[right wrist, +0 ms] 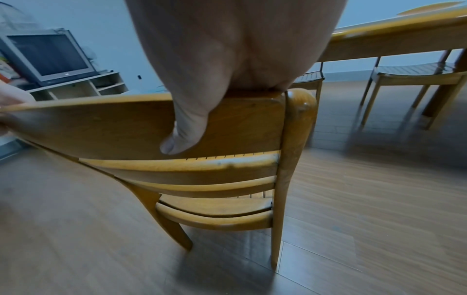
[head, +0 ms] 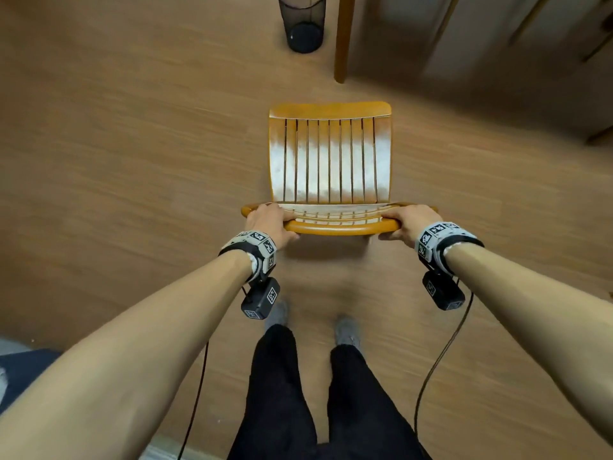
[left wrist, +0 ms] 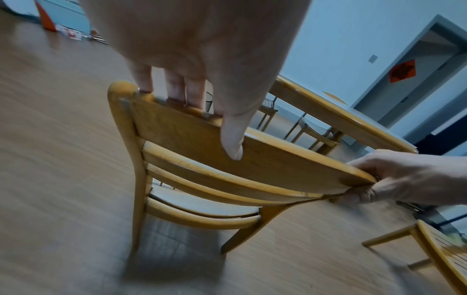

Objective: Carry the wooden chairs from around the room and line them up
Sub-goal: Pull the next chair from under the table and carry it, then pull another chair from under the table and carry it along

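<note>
A wooden chair with a slatted seat is directly in front of me on the wood floor, its back toward me. My left hand grips the left end of its top rail, fingers over the front and thumb behind. My right hand grips the right end the same way. In the left wrist view the left hand wraps the chair rail, and the right hand holds the far end. The right wrist view shows the right hand on the chair.
A wooden table with more chairs under it stands ahead to the right; its leg is close beyond the seat. A black mesh bin stands ahead. Another chair is at my right. A television sits far left.
</note>
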The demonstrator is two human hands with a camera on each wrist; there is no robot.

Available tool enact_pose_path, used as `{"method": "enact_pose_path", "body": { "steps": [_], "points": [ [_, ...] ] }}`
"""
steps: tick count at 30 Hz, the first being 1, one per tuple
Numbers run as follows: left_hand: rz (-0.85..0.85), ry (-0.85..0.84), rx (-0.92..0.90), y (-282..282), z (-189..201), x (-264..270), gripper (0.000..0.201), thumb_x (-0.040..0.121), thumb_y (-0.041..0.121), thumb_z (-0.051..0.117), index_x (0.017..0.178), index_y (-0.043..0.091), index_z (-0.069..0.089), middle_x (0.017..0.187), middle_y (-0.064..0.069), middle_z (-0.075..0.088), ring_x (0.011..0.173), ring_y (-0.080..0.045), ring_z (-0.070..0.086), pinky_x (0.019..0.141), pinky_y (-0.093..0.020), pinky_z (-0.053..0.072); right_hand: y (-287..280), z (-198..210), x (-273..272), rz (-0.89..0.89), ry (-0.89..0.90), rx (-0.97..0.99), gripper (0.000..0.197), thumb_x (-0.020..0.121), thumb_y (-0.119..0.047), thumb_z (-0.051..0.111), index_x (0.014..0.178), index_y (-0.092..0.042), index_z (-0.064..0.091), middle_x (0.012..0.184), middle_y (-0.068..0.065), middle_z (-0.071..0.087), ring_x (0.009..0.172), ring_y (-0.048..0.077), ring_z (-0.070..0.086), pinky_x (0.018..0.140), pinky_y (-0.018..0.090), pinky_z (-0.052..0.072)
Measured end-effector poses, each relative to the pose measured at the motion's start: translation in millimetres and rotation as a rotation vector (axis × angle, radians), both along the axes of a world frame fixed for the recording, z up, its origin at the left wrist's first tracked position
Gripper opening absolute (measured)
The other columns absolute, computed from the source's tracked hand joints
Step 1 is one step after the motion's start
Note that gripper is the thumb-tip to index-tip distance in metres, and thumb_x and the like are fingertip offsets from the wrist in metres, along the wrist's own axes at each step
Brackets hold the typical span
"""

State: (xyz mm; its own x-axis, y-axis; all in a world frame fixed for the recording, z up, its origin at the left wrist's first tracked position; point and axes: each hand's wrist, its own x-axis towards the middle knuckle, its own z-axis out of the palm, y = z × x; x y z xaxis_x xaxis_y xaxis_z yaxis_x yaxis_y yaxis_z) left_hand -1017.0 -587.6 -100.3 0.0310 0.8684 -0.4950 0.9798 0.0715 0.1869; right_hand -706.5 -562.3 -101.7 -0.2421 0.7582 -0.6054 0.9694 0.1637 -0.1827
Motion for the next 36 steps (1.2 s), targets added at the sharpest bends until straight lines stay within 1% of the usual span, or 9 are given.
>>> {"method": "enact_pose_path", "body": {
  "steps": [4, 8, 11, 13, 15, 22, 29, 33, 36],
  "points": [
    [0.067, -0.004, -0.043, -33.3, 6.0, 16.0, 0.053, 0.081, 0.046, 0.072, 0.132, 0.037, 0.061, 0.129, 0.002, 0.063, 0.121, -0.024, 0.053, 0.102, -0.039, 0.044, -15.2, 6.3, 9.6, 0.071, -0.005, -0.024, 0.028, 0.085, -0.052, 0.070, 0.108, -0.038, 0.067, 0.102, -0.007, 0.068, 0.093, 0.022, 0.063, 0.081, 0.035, 0.053],
    [0.127, -0.063, -0.085, -55.0, 13.3, 22.0, 0.052, 0.082, 0.037, 0.066, 0.134, 0.037, 0.059, 0.129, 0.002, 0.064, 0.113, -0.026, 0.060, 0.097, -0.035, 0.048, -22.2, 13.7, 10.1, 0.114, -0.030, -0.077, 0.019, 0.085, -0.041, 0.068, 0.102, -0.033, 0.066, 0.102, -0.004, 0.069, 0.089, 0.022, 0.063, 0.080, 0.036, 0.054],
    [0.239, -0.119, -0.089, -54.4, 26.4, 18.5, 0.043, 0.083, 0.035, 0.063, 0.126, 0.033, 0.065, 0.128, 0.001, 0.065, 0.110, -0.026, 0.062, 0.092, -0.035, 0.051, -15.6, 25.1, 3.3, -0.005, -0.020, -0.159, 0.032, 0.086, -0.016, 0.062, 0.117, -0.025, 0.067, 0.108, 0.002, 0.067, 0.092, 0.026, 0.064, 0.077, 0.034, 0.054],
    [0.300, -0.121, -0.061, -47.2, 40.4, 10.1, 0.037, 0.084, 0.033, 0.061, 0.121, 0.031, 0.068, 0.126, -0.001, 0.065, 0.110, -0.027, 0.062, 0.090, -0.036, 0.051, -8.2, 34.5, -4.3, -0.088, 0.017, -0.192, 0.039, 0.089, -0.008, 0.059, 0.126, -0.017, 0.067, 0.117, 0.010, 0.066, 0.104, 0.029, 0.063, 0.090, 0.035, 0.052],
    [0.316, -0.127, -0.036, -35.1, 56.2, -3.9, 0.037, 0.087, 0.030, 0.059, 0.122, 0.028, 0.067, 0.127, -0.001, 0.065, 0.111, -0.026, 0.062, 0.090, -0.034, 0.050, 4.0, 46.2, -16.6, -0.138, 0.055, -0.172, 0.042, 0.092, -0.006, 0.056, 0.133, -0.012, 0.064, 0.131, 0.012, 0.063, 0.119, 0.029, 0.059, 0.098, 0.034, 0.045],
    [0.341, -0.130, 0.118, 26.1, 111.7, -81.3, 0.038, 0.089, 0.027, 0.057, 0.126, 0.023, 0.064, 0.133, -0.002, 0.062, 0.119, -0.026, 0.057, 0.096, -0.034, 0.046, 67.5, 93.0, -107.7, -0.123, 0.178, -0.084, 0.046, 0.094, -0.010, 0.051, 0.140, -0.014, 0.057, 0.141, 0.007, 0.058, 0.127, 0.025, 0.056, 0.106, 0.038, 0.045],
    [0.317, -0.183, 0.215, 136.8, 138.3, -202.3, 0.041, 0.089, 0.033, 0.056, 0.128, 0.021, 0.062, 0.132, -0.001, 0.063, 0.121, -0.025, 0.057, 0.100, -0.035, 0.045, 166.9, 124.7, -234.6, -0.116, 0.202, 0.056, 0.044, 0.093, -0.014, 0.053, 0.137, -0.013, 0.060, 0.136, 0.007, 0.062, 0.123, 0.028, 0.058, 0.107, 0.038, 0.045],
    [0.226, -0.149, 0.244, 204.6, 160.5, -277.9, 0.038, 0.096, 0.035, 0.042, 0.119, 0.016, 0.065, 0.120, -0.006, 0.067, 0.107, -0.030, 0.061, 0.086, -0.035, 0.049, 222.1, 142.2, -299.6, -0.197, 0.196, 0.124, 0.043, 0.091, -0.018, 0.058, 0.134, -0.017, 0.062, 0.135, 0.006, 0.063, 0.123, 0.028, 0.058, 0.108, 0.038, 0.043],
    [0.165, -0.131, 0.226, 253.0, 176.9, -325.8, 0.039, 0.097, 0.039, 0.038, 0.115, 0.016, 0.064, 0.116, -0.008, 0.067, 0.102, -0.031, 0.061, 0.083, -0.035, 0.049, 256.4, 158.7, -345.7, -0.247, 0.199, 0.137, 0.043, 0.092, -0.022, 0.058, 0.135, -0.018, 0.061, 0.136, 0.006, 0.063, 0.123, 0.027, 0.058, 0.108, 0.037, 0.043]
  ]
}}
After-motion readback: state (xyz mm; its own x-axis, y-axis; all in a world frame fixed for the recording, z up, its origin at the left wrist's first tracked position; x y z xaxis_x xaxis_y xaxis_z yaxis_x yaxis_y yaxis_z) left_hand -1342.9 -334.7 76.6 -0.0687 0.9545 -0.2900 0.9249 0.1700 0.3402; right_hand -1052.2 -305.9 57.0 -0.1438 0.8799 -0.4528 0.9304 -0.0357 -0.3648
